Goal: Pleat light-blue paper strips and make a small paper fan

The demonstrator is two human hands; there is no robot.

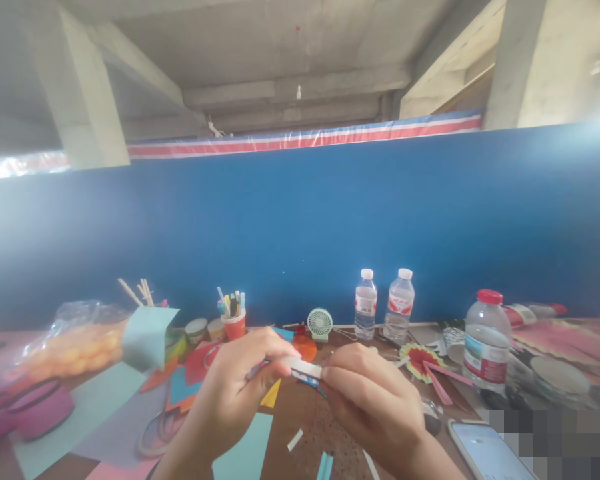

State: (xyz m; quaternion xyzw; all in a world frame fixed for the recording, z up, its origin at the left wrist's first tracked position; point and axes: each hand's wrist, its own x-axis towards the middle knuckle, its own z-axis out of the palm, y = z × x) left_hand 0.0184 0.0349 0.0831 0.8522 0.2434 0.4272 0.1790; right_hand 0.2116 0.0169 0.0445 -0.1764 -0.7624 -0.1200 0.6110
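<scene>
A small flat piece, white on top with blue beneath, spans the gap between my two hands; I cannot make out what this white-and-blue piece [305,370] is. My left hand [247,380] pinches its left end between thumb and fingers. At its right end, the fingertips of my right hand [373,393] are closed on it. Both hands are raised over the brown table [305,413]. Below them lie a small white strip [295,440] and a teal strip [325,465].
Coloured paper [95,407] covers the left side. Behind stand a red pen cup [234,325], a small fan [320,324] and two water bottles [365,307]. Rightward are a red-capped bottle [486,343], a ruffled paper piece [420,360] and a phone [490,450].
</scene>
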